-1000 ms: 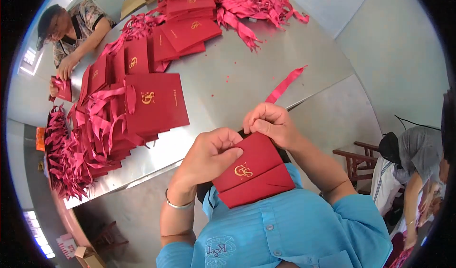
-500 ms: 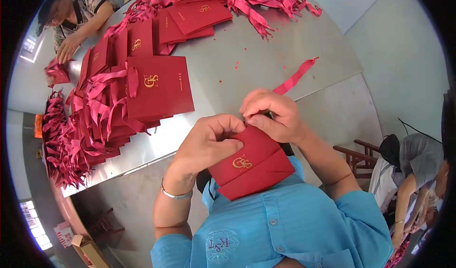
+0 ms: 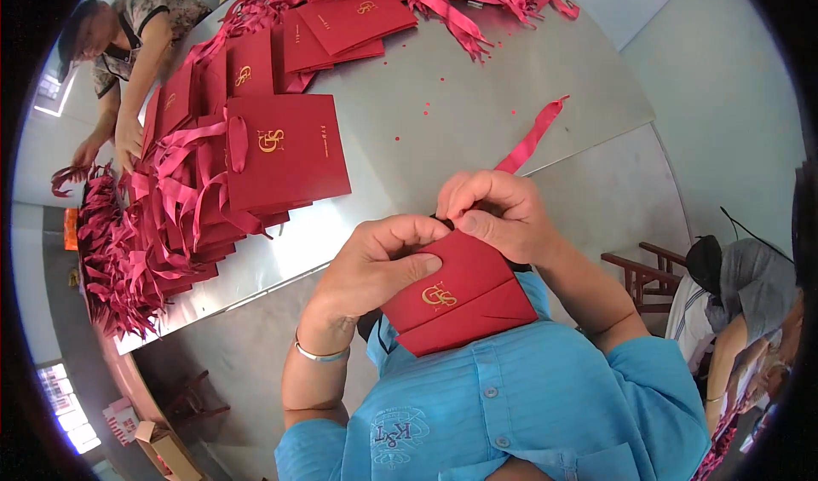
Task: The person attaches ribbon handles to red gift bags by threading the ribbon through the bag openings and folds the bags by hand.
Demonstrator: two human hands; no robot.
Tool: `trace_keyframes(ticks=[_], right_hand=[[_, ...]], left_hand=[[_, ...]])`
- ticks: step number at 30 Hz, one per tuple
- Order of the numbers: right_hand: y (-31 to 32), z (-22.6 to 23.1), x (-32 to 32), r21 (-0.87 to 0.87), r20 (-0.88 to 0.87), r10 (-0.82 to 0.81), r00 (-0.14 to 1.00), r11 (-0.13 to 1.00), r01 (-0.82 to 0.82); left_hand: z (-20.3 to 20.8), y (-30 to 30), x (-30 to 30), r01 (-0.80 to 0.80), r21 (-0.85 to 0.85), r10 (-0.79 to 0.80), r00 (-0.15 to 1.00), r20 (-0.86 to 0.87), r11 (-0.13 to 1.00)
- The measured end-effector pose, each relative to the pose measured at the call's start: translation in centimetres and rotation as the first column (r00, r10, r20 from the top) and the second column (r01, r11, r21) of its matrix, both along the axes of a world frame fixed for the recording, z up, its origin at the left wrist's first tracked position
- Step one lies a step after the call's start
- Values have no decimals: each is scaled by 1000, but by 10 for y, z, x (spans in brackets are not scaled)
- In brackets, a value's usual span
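A small red paper gift bag with a gold emblem is held in front of my chest, its folded bottom towards me. My left hand grips its upper left part, thumb flat on the front and fingers behind. At the bag's top edge, my right hand is closed in a pinch, fingertips close to the left ones. Whatever lies between those right fingertips is too small and hidden to make out. Beyond the right hand, a pink-red ribbon stretches over the table; its near end is hidden behind the hand.
Red bags with ribbon handles are piled on the metal table at left. More flat bags and a ribbon heap lie farther back. One person works at far left, another at right near a wooden chair.
My hands and the bag shift slightly right in the picture, still in the same hold. The person at far left has set down a red bag and now reaches to the ribbons and pile.
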State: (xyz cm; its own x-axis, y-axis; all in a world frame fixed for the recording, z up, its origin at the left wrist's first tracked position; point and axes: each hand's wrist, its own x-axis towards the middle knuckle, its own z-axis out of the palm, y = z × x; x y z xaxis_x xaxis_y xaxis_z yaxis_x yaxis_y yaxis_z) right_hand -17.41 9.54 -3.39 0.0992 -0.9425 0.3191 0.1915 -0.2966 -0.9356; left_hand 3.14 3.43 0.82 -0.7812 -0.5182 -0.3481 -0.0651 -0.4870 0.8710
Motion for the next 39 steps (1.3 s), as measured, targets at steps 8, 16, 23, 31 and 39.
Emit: trace_keyframes(ticks=[8, 16, 23, 31, 39], right_hand=[[-3, -1, 7, -27, 105, 76, 992, 997, -74], [-1, 4, -6, 38, 11, -8, 1000, 999, 8], [-10, 1, -7, 61, 83, 53, 995, 996, -58], [-12, -5, -5, 19, 52, 15, 999, 1000, -16], [-9, -10, 2, 111, 102, 5, 995, 994, -17]], left_hand=[[-1, -7, 6, 158, 45, -151, 979, -135, 986], [-7, 1, -1, 37, -146, -38, 999, -7, 989], [-10, -2, -1, 6, -66, -12, 996, -90, 998], [-11, -4, -1, -37, -38, 35, 998, -46, 999], [-8, -13, 6, 62, 29, -60, 997, -44, 998]])
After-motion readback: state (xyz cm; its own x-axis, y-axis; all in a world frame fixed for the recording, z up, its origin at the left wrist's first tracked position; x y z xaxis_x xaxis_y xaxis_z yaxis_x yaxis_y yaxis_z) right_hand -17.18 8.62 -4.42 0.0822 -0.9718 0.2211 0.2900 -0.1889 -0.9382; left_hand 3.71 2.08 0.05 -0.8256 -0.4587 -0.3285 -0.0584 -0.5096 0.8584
